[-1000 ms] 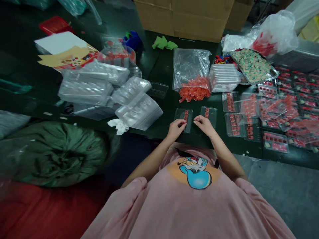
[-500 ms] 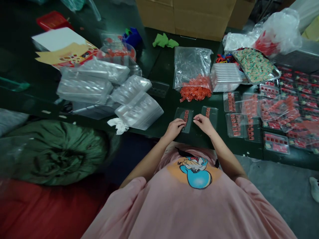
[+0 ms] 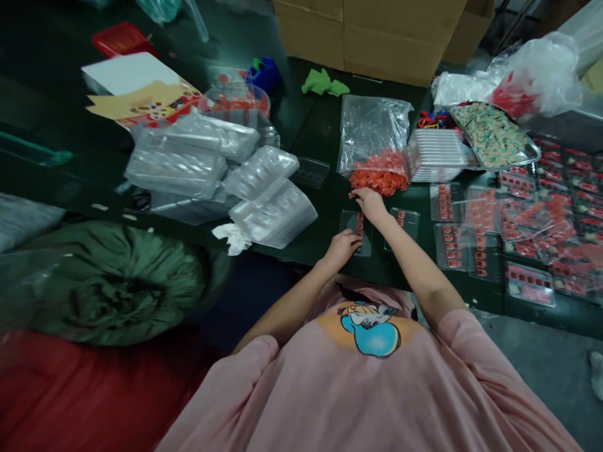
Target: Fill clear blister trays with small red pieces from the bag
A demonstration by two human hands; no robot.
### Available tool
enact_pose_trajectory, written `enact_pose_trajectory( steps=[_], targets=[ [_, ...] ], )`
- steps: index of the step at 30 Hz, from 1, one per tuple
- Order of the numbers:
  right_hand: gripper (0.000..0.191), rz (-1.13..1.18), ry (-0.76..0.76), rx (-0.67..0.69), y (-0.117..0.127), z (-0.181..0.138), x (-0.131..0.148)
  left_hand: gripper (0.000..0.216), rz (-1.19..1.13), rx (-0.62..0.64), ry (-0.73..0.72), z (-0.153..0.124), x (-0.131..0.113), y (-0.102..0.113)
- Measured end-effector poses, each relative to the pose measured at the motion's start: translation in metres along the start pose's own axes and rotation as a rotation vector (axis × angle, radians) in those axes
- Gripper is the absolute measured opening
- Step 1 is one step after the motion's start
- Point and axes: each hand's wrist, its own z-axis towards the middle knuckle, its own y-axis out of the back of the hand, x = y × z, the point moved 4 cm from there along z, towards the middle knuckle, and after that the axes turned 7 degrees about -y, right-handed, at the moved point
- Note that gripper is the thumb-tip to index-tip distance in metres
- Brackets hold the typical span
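Observation:
Two small clear plastic trays lie side by side at the table's near edge, each with a short row of red pieces: the left tray [image 3: 351, 221] and the right tray [image 3: 409, 219]. My left hand [image 3: 343, 245] rests on the near end of the left tray, fingers curled down on it. My right hand [image 3: 370, 202] is stretched forward, fingers bent at the near edge of a heap of small red pieces [image 3: 379, 177] spilling from a clear plastic bag [image 3: 374, 125]. Whether it has a piece in its fingers is hidden.
Stacks of empty clear trays [image 3: 217, 169] fill the left of the dark table. Filled trays with red pieces [image 3: 499, 220] cover the right. Cardboard boxes [image 3: 377, 31] stand at the back, a green bundle [image 3: 113, 282] lies at the left below the table edge.
My right hand has left the right tray and reached forward to the red heap. My left hand stays on the left tray. The view has shifted slightly.

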Motion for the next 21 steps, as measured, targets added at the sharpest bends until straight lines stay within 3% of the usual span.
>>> enact_pose_trajectory(
  steps=[4,6,9,13,15,17,21],
  targets=[
    [0.038,-0.257,0.015,0.121,-0.014,0.019,0.016,0.015,-0.063,-0.054,0.048,0.007,-0.003,-0.005],
    [0.034,-0.267,-0.015,0.121,-0.016,0.020,0.016,0.016,-0.166,-0.083,0.068,0.008,-0.007,-0.001],
    [0.027,-0.025,-0.059,0.076,-0.011,0.011,0.012,0.016,-0.402,-0.213,0.158,0.007,-0.007,0.014],
    [0.027,0.461,-0.047,0.036,0.000,-0.019,0.013,0.015,-0.871,-0.516,0.439,0.006,0.005,0.033],
    [0.023,0.605,-0.019,0.043,0.005,-0.038,0.017,0.017,-1.123,-0.510,0.564,0.010,0.006,0.033],
    [0.021,0.668,-0.013,0.058,0.008,-0.056,0.020,0.019,-1.305,-0.421,0.640,0.015,0.001,0.030],
    [0.020,0.687,-0.044,0.102,0.011,-0.083,0.021,0.019,-1.474,-0.311,0.700,0.017,-0.012,0.023]
  ],
)
